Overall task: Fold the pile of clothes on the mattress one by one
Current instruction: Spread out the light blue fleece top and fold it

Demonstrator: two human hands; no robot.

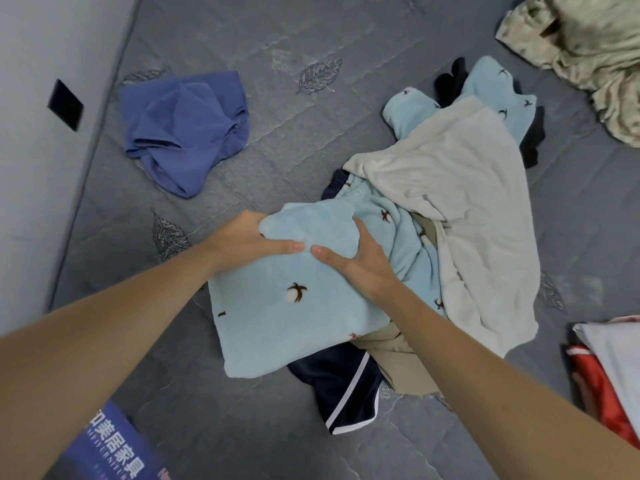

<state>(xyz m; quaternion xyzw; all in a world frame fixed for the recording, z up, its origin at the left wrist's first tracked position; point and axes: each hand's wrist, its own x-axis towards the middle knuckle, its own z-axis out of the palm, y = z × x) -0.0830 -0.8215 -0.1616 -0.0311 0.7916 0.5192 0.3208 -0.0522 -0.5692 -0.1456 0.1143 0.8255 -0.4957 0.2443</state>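
Both hands, left hand (pixel 249 239) and right hand (pixel 360 261), grip the soft, light, floppy pale-blue fleece garment (pixel 287 306) atop the clothes pile (pixel 450 209) on the mattress (pixel 277 46); its hems probably offer the best hold.

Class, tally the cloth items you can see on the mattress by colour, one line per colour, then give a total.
Light blue fleece: 1
Purple-blue garment: 1
Cream garment: 1
Navy shorts with white stripe: 1
Tan garment: 1
Olive fabric: 1
Total: 6, counting only what shows plainly.
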